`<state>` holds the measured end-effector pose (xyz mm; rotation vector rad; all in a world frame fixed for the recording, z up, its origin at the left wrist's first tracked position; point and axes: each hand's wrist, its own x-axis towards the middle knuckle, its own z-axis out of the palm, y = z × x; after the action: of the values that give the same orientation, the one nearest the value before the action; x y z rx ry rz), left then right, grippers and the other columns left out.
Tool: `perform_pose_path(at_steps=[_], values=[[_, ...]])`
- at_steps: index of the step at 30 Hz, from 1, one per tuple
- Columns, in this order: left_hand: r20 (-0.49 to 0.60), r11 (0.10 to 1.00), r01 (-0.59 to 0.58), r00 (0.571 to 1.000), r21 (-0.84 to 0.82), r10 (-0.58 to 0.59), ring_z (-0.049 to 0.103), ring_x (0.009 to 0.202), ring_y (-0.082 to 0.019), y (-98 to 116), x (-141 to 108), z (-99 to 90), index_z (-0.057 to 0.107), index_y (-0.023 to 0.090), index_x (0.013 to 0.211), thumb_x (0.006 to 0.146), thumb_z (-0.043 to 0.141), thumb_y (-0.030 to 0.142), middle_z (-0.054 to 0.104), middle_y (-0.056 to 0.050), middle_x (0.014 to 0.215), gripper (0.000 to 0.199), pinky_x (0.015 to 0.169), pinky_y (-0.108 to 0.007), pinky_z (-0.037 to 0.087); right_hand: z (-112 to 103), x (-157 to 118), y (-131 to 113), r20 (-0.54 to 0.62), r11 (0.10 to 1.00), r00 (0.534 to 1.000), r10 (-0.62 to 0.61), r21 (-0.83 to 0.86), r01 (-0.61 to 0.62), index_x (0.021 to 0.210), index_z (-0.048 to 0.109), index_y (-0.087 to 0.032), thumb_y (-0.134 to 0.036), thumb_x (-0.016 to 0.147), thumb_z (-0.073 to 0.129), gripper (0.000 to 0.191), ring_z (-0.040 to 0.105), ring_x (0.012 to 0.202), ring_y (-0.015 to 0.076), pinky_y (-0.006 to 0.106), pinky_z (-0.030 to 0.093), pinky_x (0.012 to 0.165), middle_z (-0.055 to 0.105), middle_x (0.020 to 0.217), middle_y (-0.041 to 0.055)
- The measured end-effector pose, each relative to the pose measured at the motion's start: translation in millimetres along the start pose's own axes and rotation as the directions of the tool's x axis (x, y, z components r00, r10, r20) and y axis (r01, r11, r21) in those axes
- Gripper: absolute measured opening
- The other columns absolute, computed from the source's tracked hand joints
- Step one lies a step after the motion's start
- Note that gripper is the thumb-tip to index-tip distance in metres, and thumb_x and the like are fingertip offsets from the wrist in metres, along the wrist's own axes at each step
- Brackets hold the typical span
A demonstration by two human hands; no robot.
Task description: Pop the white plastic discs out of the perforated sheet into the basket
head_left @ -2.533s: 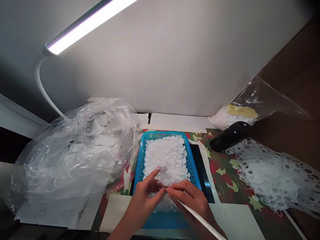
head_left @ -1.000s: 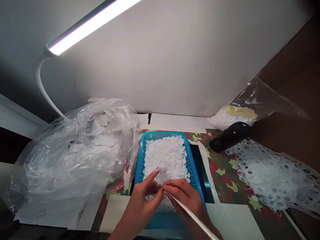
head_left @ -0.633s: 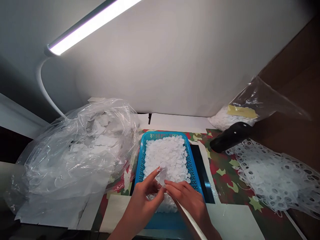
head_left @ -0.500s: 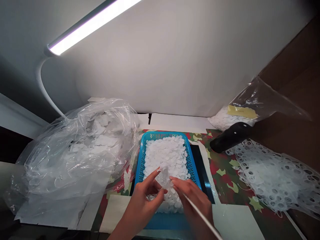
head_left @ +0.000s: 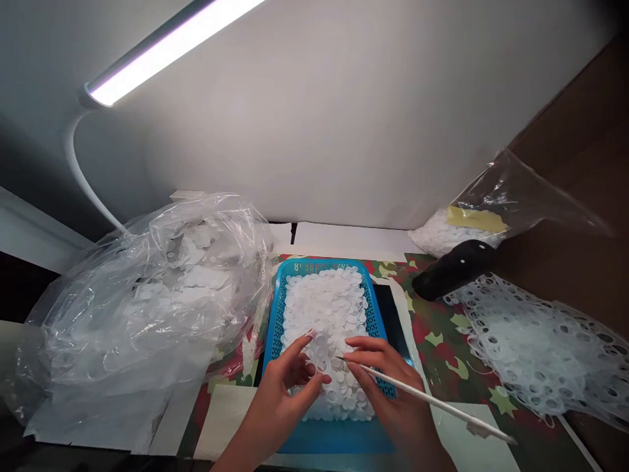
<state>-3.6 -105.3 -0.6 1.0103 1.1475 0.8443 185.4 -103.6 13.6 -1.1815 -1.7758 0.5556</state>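
Over a blue basket (head_left: pixel 275 314) filled with small white translucent discs (head_left: pixel 324 301), my left hand (head_left: pixel 289 387) is curled. Its thumb and fingertips are around a small clear plastic piece (head_left: pixel 320 347), hard to tell from the discs behind it. Gripped in my right hand (head_left: pixel 388 380) is a thin white stick with a dark pointed tip (head_left: pixel 432 398). The tip points left, a short way from the plastic piece. Some fingers of my left hand are partly hidden.
Left is a big clear plastic bag (head_left: pixel 162 314) with white scraps inside. Right lie a black cylindrical object (head_left: pixel 455 269) and a heap of punched clear plastic sheets (head_left: pixel 545 347). A bag of white bits (head_left: pixel 442 233) stands behind. A lamp (head_left: pixel 171 56) shines above.
My right hand has drawn back to the right from the plastic piece, and the stick has swung to lie flatter, its rear end pointing right. My left hand has hardly moved.
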Motion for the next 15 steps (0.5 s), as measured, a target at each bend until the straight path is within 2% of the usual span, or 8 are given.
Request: perform_pose_path(at_steps=[7, 15], values=[[-0.004, 1.000, 0.022, 1.000, -0.004, -0.022, 0.064, 0.078, -0.017, 2, 0, 0.7, 0.051, 0.020, 0.132, 0.079, 0.067, 0.035, 0.058, 0.000, 0.080, 0.057, 0.074, -0.029, 0.053, 12, 2, -2, 0.070, 0.990, 0.997, -0.023, 0.137, 0.014, 0.096, 0.068, -0.023, -0.012, 0.087, 0.059, 0.017, 0.066, 0.092, 0.0163, 0.026, 0.055, 0.080, 0.066, 0.100, 0.0053], [0.029, 1.000, 0.020, 0.999, 0.013, -0.021, 0.059, 0.079, -0.016, -3, 0, -1.9, 0.047, 0.022, 0.135, 0.081, 0.067, 0.035, 0.057, -0.001, 0.082, 0.059, 0.075, -0.028, 0.052, 18, 3, 0, 0.091, 0.996, 0.995, -0.038, 0.089, 0.030, 0.096, 0.069, -0.021, -0.015, 0.088, 0.058, 0.015, 0.066, 0.085, 0.0149, 0.024, 0.054, 0.075, 0.065, 0.093, 0.0053]])
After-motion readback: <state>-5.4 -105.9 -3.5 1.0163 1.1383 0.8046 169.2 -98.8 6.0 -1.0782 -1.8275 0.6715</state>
